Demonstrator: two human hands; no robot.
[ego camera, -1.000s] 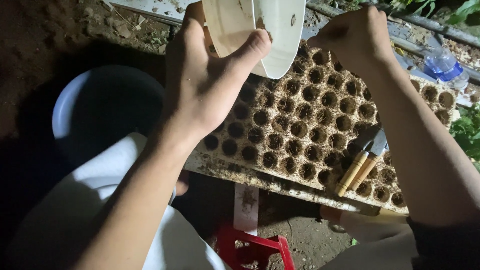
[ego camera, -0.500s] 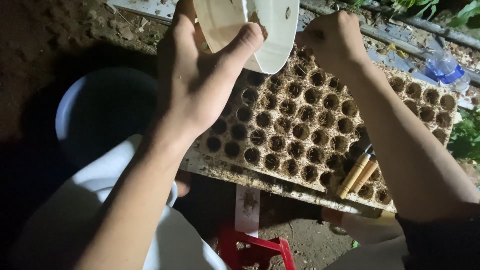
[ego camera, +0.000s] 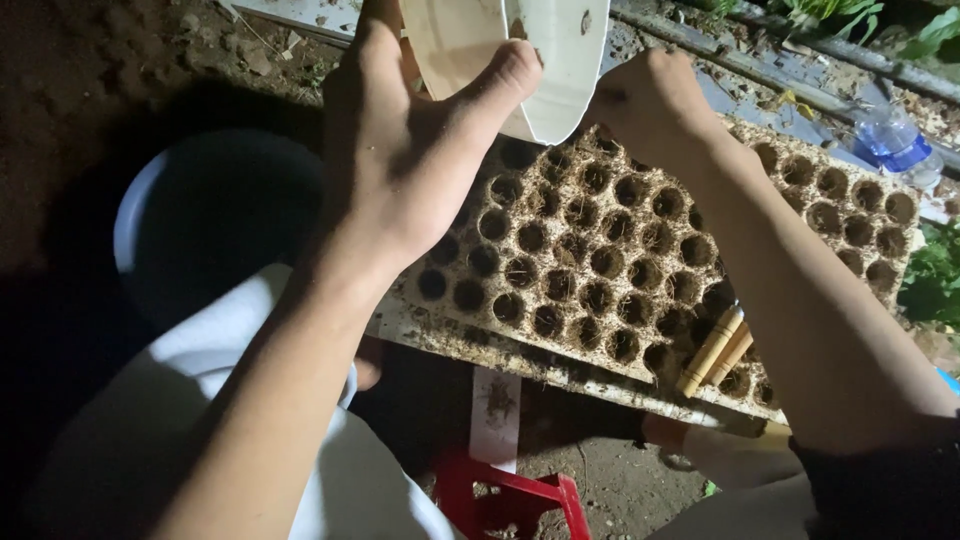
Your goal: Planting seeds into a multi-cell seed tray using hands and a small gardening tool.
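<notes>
White plastic bowl [ego camera: 520, 50], tilted, is gripped by the left hand [ego camera: 400, 160], thumb pressed over its rim, above the far edge of the seedling tray [ego camera: 600, 260]. The right hand [ego camera: 650, 100] is bunched beside the bowl; its fingertips are hidden, so the grip cannot be told. Wooden-handled tools [ego camera: 715, 350] lie on the tray; a blue basin [ego camera: 140, 220] stands to the left.

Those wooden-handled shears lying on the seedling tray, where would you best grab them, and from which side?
Probably by the two wooden handles, coming from the near edge of the tray. The handles lie side by side, sloping down toward that edge with their ends free. The blade end is hidden under the right arm. Neither hand is free now: the left hand holds a white bowl and the right hand is beside it.
</notes>
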